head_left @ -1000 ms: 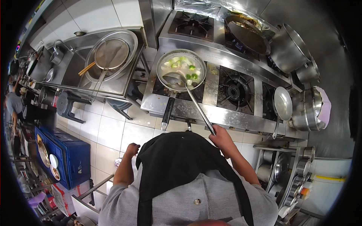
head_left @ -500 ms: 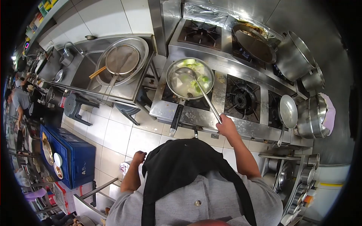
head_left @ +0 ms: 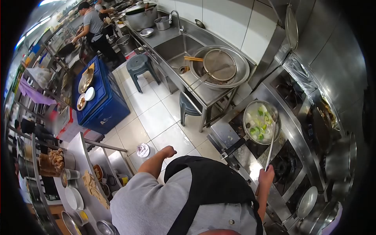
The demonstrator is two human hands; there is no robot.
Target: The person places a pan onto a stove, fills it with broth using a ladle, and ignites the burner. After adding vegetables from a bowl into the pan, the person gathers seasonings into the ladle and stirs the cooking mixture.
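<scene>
My right hand (head_left: 266,175) is closed around the handle of a long metal ladle (head_left: 270,152). The ladle's bowl rests in a frying pan (head_left: 245,132), along its right side, partly sunk in the food. Pale cloudy broth with green vegetable pieces (head_left: 257,130) and white chunks fills the pan, which sits on the stove (head_left: 252,161). The pan's dark handle (head_left: 234,148) points down and left, and neither hand touches it. My left hand (head_left: 169,152) hangs over the floor in front of me, fingers curled, with nothing visible in it.
Left of the stove stands a sink counter (head_left: 160,37) with a basin (head_left: 244,76) and strainer (head_left: 220,66). Stools (head_left: 139,66) stand by it. A blue chest (head_left: 111,107) bears dishes. A laden shelf (head_left: 88,156) is near my left. A co-worker (head_left: 94,29) stands farther off.
My view has turned left, so the stove appears farther right and the shelf has come into sight. The ladle's bowl has shifted toward the pan's right side. My left arm reaches farther forward.
</scene>
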